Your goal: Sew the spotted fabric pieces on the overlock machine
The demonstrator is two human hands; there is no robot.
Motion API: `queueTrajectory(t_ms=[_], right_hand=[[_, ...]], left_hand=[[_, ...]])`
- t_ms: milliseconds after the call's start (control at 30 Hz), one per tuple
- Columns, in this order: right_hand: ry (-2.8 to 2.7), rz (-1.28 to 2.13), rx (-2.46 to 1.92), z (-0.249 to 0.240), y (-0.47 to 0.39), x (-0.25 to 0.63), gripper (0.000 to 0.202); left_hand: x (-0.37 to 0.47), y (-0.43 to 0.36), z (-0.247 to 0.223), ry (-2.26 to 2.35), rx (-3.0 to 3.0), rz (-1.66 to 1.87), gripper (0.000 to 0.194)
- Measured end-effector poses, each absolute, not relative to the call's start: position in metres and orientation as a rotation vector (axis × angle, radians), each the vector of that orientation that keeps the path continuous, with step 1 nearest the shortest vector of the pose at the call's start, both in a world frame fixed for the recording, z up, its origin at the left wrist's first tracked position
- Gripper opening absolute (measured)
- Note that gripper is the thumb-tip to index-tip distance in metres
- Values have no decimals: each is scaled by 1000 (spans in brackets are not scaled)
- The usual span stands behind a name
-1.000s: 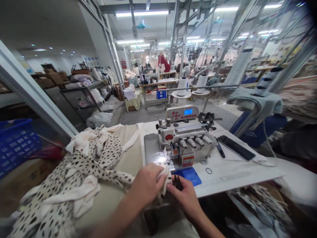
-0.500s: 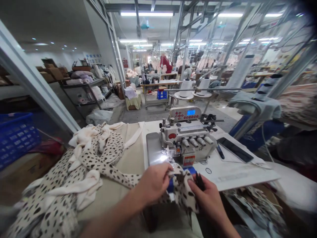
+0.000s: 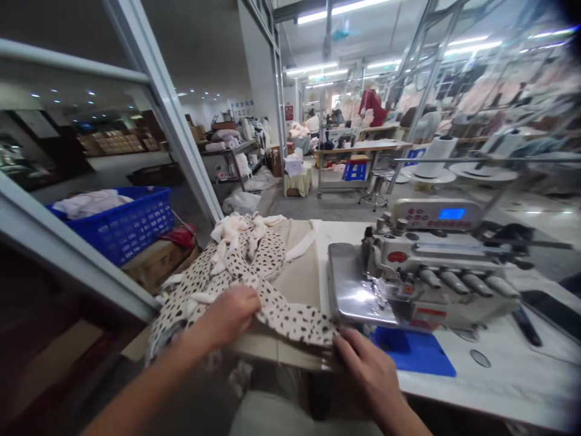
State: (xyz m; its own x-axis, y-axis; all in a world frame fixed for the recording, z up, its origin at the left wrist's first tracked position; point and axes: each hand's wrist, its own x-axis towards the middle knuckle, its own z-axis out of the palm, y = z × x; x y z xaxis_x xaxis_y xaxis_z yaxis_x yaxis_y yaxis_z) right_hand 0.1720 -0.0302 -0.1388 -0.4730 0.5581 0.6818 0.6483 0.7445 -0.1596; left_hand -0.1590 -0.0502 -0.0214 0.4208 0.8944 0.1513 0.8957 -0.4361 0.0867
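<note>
Cream fabric with dark spots (image 3: 295,321) stretches between my two hands in the head view. My left hand (image 3: 236,310) is closed on it at the near edge of a heap of spotted and plain cream pieces (image 3: 249,248). At the strip's right end, my right hand (image 3: 370,366) pinches the fabric, just below the metal plate (image 3: 351,284) of an overlock sewing machine (image 3: 422,266). The machine stands to the right, its blue screen lit. Whether my right hand also holds a dark tool cannot be made out.
A blue basket (image 3: 131,224) with pale cloth stands at the left, behind a metal frame post (image 3: 181,133). A blue panel (image 3: 413,351) lies below the machine. A phone (image 3: 554,312) and a dark pen-like tool (image 3: 526,327) lie right.
The view has turned left. My left hand has moved away from my right hand, toward the fabric heap. The bunched spotted fabric by the machine now shows as a strip between the hands.
</note>
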Motion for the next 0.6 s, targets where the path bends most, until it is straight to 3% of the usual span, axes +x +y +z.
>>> queueTrajectory(t_ms=[67,167,367,467,600], right_hand=[[-2339,-104,-860,-144,-30,170,18],[-2454,-67,-850,-146,-26,170,21],[-2351,1,-864,-159,-20,178,21],[-2269,93,-843,-171,-19,183,18],[-2199,217,-903,-174,-19,183,22]], left_hand=[[-166,-68,-35,-1717,-2862,-76,26],[-173,-58,-30,-1869,-2931,-79,28],[-212,55,-1,-2323,-2326,-233,20],[-232,100,-3,-2480,-2108,-191,33],[-241,127,-13,-2630,-1906,-146,35]])
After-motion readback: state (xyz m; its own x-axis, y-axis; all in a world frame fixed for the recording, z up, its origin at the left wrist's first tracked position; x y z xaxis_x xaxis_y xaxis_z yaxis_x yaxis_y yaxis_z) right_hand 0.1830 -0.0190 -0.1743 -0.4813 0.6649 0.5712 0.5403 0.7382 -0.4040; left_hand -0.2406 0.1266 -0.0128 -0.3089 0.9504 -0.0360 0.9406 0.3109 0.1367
